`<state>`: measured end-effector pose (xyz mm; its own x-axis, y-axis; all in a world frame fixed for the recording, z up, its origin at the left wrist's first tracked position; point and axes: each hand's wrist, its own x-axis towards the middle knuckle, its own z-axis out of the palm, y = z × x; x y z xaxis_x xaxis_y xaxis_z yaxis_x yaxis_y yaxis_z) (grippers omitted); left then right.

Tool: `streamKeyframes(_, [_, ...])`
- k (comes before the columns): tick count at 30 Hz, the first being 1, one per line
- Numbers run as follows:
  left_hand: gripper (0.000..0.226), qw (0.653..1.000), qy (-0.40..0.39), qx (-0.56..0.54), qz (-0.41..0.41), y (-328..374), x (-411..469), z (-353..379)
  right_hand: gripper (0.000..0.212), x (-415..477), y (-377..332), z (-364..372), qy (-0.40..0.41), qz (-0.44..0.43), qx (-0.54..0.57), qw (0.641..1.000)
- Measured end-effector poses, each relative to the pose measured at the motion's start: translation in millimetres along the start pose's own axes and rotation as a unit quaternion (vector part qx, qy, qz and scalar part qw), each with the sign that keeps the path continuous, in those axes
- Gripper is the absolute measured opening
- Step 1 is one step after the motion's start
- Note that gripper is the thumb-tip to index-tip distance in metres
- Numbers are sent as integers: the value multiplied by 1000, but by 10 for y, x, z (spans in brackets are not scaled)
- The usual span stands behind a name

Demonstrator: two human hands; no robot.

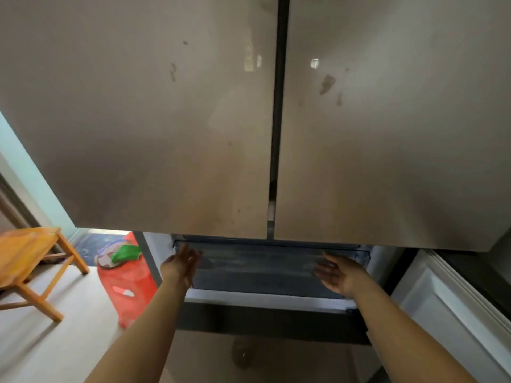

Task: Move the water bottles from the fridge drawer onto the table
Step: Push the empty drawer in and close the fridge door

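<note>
Early stage: left hand (181,265) and right hand (338,273), both spread flat and holding nothing, reach into the open fridge drawer (262,297) between them; no water bottles visible inside, none seen on the wooden table (27,244) well left of the left hand.

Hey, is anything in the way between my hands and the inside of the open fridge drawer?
Yes, likely: a translucent inner tray spans the top of the drawer under the closed upper doors, with the left hand and right hand open at its two ends. No bottles are visible; what lies beneath is hidden.
</note>
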<state>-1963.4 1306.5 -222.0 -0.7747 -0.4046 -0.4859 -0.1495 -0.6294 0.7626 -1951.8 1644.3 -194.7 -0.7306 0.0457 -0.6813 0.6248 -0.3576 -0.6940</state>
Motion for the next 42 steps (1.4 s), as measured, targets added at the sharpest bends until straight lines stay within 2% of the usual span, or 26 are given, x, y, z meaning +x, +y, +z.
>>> streamKeyframes(6, [22, 998, -1, 59, -2, 33, 94, 62, 17, 119, -59, 40, 14, -10, -16, 1000])
streamKeyframes(10, [12, 999, -30, -27, -10, 31, -31, 72, 29, 62, -53, 20, 37, -3, -86, 996])
streamKeyframes(12, [24, 999, -37, -16, -25, -2, -169, 53, 43, 32, 21, -13, 59, -12, -126, 990])
streamKeyframes(15, [36, 996, -52, 47, -51, -138, -350, -71, 54, -40, 191, -35, 16, 7, -177, 984])
streamKeyframes(18, [44, 993, -41, 88, -62, -297, -462, -259, 51, -181, 362, -90, -20, 9, -215, 976])
streamKeyframes(23, [22, 991, -10, 124, -49, -434, -795, -617, 39, -400, 591, -236, -43, -30, -237, 970])
streamKeyframes(28, [24, 988, 5, 152, -35, -500, -1168, -949, 33, -711, 908, -358, -36, -18, -245, 969])
streamKeyframes(32, [23, 986, -20, 165, -30, -454, -1381, -1114, 36, -1100, 1144, -499, -13, -33, -247, 968])
streamKeyframes(36, [23, 980, -85, 179, -27, -393, -1710, -1183, 38, -1645, 1370, -754, 41, -66, -230, 970])
streamKeyframes(42, [11, 965, -157, 207, -40, -381, -2360, -1675, 17, -2608, 1846, -998, 122, -108, -206, 965])
